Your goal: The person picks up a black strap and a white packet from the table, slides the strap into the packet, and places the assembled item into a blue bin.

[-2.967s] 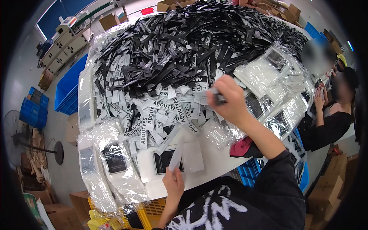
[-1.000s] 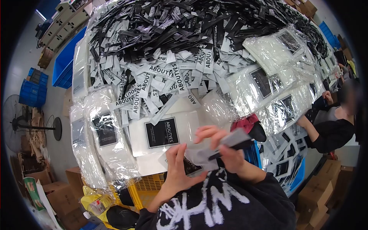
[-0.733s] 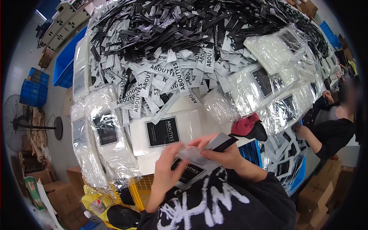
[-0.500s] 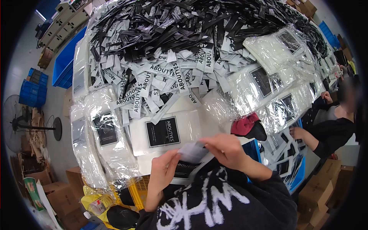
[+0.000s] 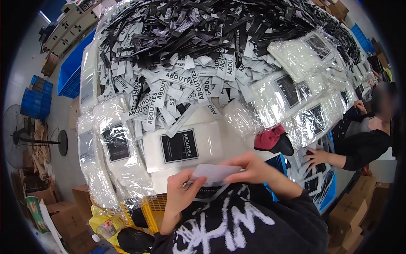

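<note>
Close to my body, a small pale, translucent sheet or pouch (image 5: 216,172) is stretched between my two hands. My left hand (image 5: 181,191) pinches its left end between thumb and fingers. At the other end my right hand (image 5: 249,168) grips it, fingers slightly blurred. Below it, partly hidden, shows a bag with a black label (image 5: 207,193). Just beyond my hands lies a stack of clear-white bags (image 5: 211,142) with a black ABOUTYES label on top. Behind that, black and white printed strips (image 5: 186,80) form a large heap.
Plastic-wrapped bag bundles (image 5: 116,144) lie left, with more bundles (image 5: 277,95) to the right. A red and black cloth item (image 5: 272,139) sits right of my hands. A yellow crate (image 5: 154,207) is below the table edge. Another person (image 5: 363,135) reaches into a blue bin (image 5: 330,192).
The pale piece has turned flatter and broader between my hands, and my right hand has shifted slightly. The other person's hand has moved down and left over the bags in the bin.
</note>
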A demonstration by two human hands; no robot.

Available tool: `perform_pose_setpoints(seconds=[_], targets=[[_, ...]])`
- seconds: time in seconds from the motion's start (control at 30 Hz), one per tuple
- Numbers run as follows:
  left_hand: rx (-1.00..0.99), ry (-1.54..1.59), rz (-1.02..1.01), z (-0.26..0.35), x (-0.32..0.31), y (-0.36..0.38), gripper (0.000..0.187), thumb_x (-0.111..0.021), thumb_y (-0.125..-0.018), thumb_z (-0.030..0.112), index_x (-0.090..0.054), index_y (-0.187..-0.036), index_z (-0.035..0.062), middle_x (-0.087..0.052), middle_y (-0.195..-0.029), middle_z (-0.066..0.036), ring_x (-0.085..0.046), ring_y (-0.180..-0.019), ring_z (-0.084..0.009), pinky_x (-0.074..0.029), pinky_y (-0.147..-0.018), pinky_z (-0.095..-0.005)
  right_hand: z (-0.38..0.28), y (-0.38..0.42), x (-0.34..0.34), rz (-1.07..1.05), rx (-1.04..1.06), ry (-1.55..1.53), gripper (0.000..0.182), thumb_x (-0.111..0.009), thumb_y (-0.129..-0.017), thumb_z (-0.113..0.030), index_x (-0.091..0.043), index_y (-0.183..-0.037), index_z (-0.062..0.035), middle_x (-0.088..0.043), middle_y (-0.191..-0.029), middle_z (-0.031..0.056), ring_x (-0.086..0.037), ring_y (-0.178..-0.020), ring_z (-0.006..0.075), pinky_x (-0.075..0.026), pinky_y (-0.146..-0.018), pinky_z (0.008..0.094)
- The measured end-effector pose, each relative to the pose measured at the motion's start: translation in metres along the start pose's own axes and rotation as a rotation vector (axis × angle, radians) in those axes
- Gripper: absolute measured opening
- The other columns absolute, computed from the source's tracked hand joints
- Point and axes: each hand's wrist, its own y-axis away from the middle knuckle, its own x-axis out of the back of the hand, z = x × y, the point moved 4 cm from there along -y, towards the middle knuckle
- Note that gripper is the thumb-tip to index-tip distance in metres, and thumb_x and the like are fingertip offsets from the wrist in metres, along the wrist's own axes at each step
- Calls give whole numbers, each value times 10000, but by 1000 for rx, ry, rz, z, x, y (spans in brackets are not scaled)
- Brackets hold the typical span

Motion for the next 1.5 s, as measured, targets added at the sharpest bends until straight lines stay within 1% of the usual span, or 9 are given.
perform_pose_setpoints(seconds=[0.17, 0.33, 0.47, 0.6, 0.83, 1.0, 1.17, 1.4, 1.5], targets=[[-265, -42, -78, 25, -23, -11, 77, -691, -799, 51, -652, -843, 1, -635, -729, -90, -600, -601, -211, -466, -552, -269, -13, 17, -4, 109, 387, 515, 164, -692, -812, -90, -704, -963, -27, -671, -792, 114, -642, -658, 212, -487, -590, 291], [-377, 20, -210, 29, -55, -22, 122, -591, -883, 77, -656, -889, -26, -653, -879, -130, -622, -764, -240, -478, -679, -300, -38, 45, 44, 186, 368, 567, 180, -704, -758, -71, -715, -937, -50, -663, -747, 95, -639, -643, 228, -493, -560, 306], [-289, -131, -341, 13, -57, -22, 160, -549, -910, 99, -674, -935, 3, -643, -1003, -124, -608, -907, -271, -477, -803, -319, -67, 102, 100, 30, -220, 860, 154, -733, -756, -181, -734, -852, -60, -690, -746, 98, -672, -667, 223, -497, -561, 306], [-347, -382, 92, -12, -25, -30, 198, -641, -829, 73, -666, -1022, 37, -620, -1119, -127, -573, -1068, -308, -455, -887, -378, -71, 113, 116, 13, -616, 1394, 333, -726, -748, -246, -677, -1016, -54, -676, -838, 160, -656, -774, 306, -504, -691, 362], [-423, -637, 131, -34, -32, -37, 553, -757, -697, 96, -564, -1211, 36, -510, -1325, -140, -441, -1266, -340, -359, -1030, -422, -93, -37, 105, 406, 589, 1390, 264, -630, -776, -82, -625, -1039, -61, -639, -993, 70, -593, -979, 252, -441, -847, 376], [-416, -549, 149, -43, -26, -34, 571, -768, -683, 136, -565, -1207, 39, -530, -1303, -134, -481, -1231, -317, -391, -1005, -430, -78, -117, 125, 217, 693, 1665, 332, -680, -723, -62, -623, -1050, -79, -647, -1057, 57, -556, -1094, 212, -341, -985, 410], [-463, -567, 173, -45, -24, -33, 536, -777, -670, 148, -604, -1166, 46, -545, -1285, -134, -501, -1212, -310, -412, -990, -418, -102, -124, 113, 369, 743, 1128, 165, -643, -773, -42, -625, -936, -57, -626, -886, 54, -636, -790, 231, -510, -676, 366], [-492, -613, 167, -47, -24, -31, 527, -780, -664, 147, -616, -1156, 50, -555, -1272, -133, -516, -1195, -307, -423, -980, -411, -90, -204, 119, 286, 680, 1745, 118, -627, -718, -71, -572, -822, -61, -549, -857, 56, -589, -790, 215, -507, -578, 328], [-448, -568, 144, -45, -19, -29, 522, -770, -678, 137, -609, -1166, 49, -562, -1261, -129, -516, -1196, -299, -422, -986, -408, -106, -195, 110, 430, 806, 1573, 174, -657, -669, -95, -545, -798, -66, -558, -790, 61, -578, -789, 216, -505, -572, 329]])
